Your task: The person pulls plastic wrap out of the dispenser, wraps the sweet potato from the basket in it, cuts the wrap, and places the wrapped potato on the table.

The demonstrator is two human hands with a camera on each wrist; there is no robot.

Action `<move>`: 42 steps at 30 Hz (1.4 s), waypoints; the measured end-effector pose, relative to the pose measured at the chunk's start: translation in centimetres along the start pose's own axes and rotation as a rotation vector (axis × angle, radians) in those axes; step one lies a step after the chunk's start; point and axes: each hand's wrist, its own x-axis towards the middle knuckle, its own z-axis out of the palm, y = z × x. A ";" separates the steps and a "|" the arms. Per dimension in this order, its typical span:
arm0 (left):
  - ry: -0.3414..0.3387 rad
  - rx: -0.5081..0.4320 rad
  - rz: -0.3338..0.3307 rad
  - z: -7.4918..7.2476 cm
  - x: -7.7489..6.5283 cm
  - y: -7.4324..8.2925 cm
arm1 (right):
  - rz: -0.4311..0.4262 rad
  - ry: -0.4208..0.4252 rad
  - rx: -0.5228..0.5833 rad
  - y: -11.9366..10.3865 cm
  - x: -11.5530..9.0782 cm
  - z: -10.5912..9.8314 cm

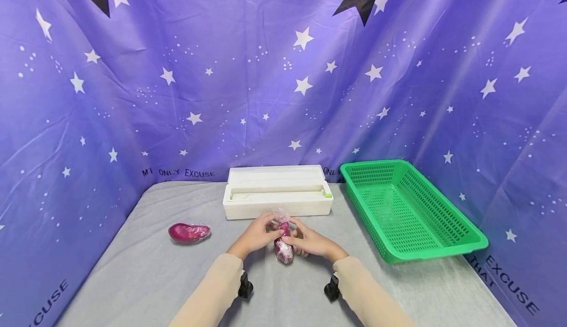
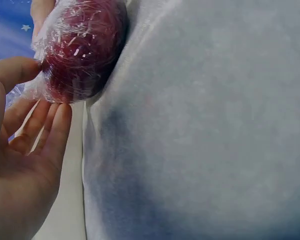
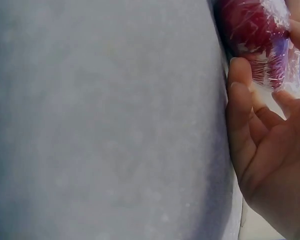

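A purple-red eggplant (image 1: 284,248) wrapped in crinkled clear cling film lies lengthwise between both hands, just in front of a white box. My left hand (image 1: 259,236) holds it from the left, thumb on top and fingers at its side. From the right, my right hand (image 1: 315,242) grips it with the thumb across its upper face and the fingers curled by its flank. In the left wrist view the film on the eggplant (image 2: 85,50) is bunched and shiny. Loose film sticks out at its far end. Pleated film covers the eggplant (image 3: 255,30) in the right wrist view.
The white cling film box (image 1: 278,211) stands at the back with its lid raised and a green slider at its right end. A second wrapped eggplant (image 1: 189,233) lies at the left. At the right sits a green perforated basket (image 1: 376,233). Starry purple curtains surround the grey-covered table (image 1: 146,277).
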 end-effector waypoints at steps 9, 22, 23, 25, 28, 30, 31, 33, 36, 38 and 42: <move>0.025 -0.023 0.026 0.3 -0.4 -0.3 | -0.042 0.012 0.041 0.2 -0.3 0.0; -0.021 -0.053 0.041 0.3 -1.1 -1.0 | -0.080 0.023 0.029 0.1 -0.3 0.4; -0.033 -0.074 0.037 0.3 -1.2 -1.0 | -0.082 0.024 0.030 0.1 -0.3 0.4; -0.055 -0.108 0.037 0.3 -1.3 -0.9 | -0.085 0.026 0.035 0.0 -0.4 0.3; -0.061 -0.137 0.046 0.1 -1.5 -0.2 | -0.087 0.033 0.033 0.0 -0.4 0.4; -0.051 -0.147 0.052 0.1 -1.6 0.1 | -0.091 0.039 0.036 -0.1 -0.5 0.4; -0.045 -0.146 0.056 0.1 -1.6 0.2 | -0.093 0.042 0.037 -0.1 -0.5 0.4; -0.037 -0.147 0.058 0.2 -1.6 0.1 | -0.099 0.051 0.037 0.0 -0.5 0.5; -0.030 -0.145 0.057 0.5 -1.4 -0.8 | -0.100 0.065 0.039 0.1 -0.5 0.6; -0.031 -0.153 0.055 0.4 -1.4 -0.9 | -0.099 0.075 0.033 0.2 -0.5 0.6; -0.032 -0.164 0.047 0.5 -1.4 -1.0 | -0.102 0.084 0.027 0.1 -0.6 0.7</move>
